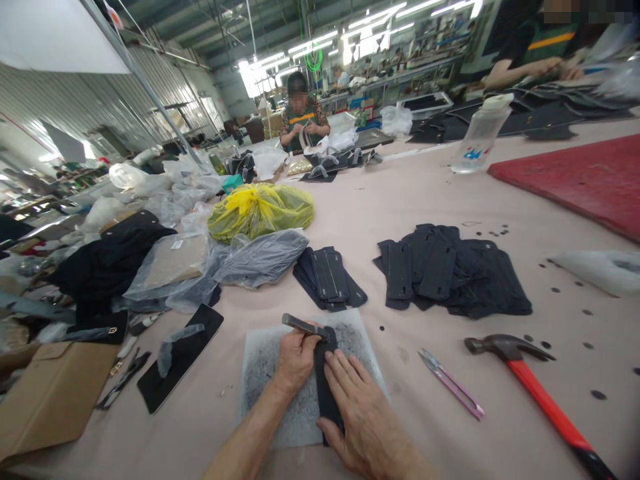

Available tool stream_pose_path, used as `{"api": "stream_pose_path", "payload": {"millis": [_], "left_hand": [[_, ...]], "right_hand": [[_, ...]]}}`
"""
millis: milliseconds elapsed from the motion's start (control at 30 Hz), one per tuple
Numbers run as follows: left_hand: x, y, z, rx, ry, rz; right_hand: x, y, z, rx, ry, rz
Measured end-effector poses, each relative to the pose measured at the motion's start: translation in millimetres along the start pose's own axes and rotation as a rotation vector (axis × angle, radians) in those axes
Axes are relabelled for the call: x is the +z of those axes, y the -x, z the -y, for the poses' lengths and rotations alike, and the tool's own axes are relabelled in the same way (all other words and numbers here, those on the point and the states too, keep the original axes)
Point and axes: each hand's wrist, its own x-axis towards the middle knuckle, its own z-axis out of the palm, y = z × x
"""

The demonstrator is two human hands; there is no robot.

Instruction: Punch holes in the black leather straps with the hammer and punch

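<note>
My left hand [294, 361] is closed around a metal hand punch [303, 325], which is tilted well over to the left. The punch's working end is at the upper end of a narrow black strip [326, 390]; whether it touches cannot be made out. Flat on the strip lies my right hand [357, 410], fingers stretched out, pressing it to a white cutting board [280, 420] covered in dark marks. A claw hammer [535, 387] with a red handle rests to the right of the hands. Between them lie thread snips [453, 385] with pink handles.
Stacks of black pieces [450, 270] and a smaller stack [329, 277] lie beyond the board. A yellow bag [263, 210], a black panel [180, 360] and a cardboard box [60, 393] are on the left. A bottle [483, 137] and red board [580, 177] stand right. Co-workers sit across.
</note>
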Motion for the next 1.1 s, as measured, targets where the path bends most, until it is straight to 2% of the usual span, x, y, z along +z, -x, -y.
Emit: {"api": "stream_pose_path", "payload": {"millis": [367,733,1100], "left_hand": [[4.7,-3.2,0.7,-0.002,-0.092,0.029],[14.7,-3.4,6.7,0.146,-0.387,-0.006],[17.8,-8.8,1.0,0.165,-0.448,0.053]], "right_hand": [[-1.2,-1.3,-2.6,0.016,-0.057,0.027],[-2.4,-2.0,-3.9,0.019,-0.102,0.045],[-3.8,-1.3,-1.8,0.035,-0.124,0.042]]}}
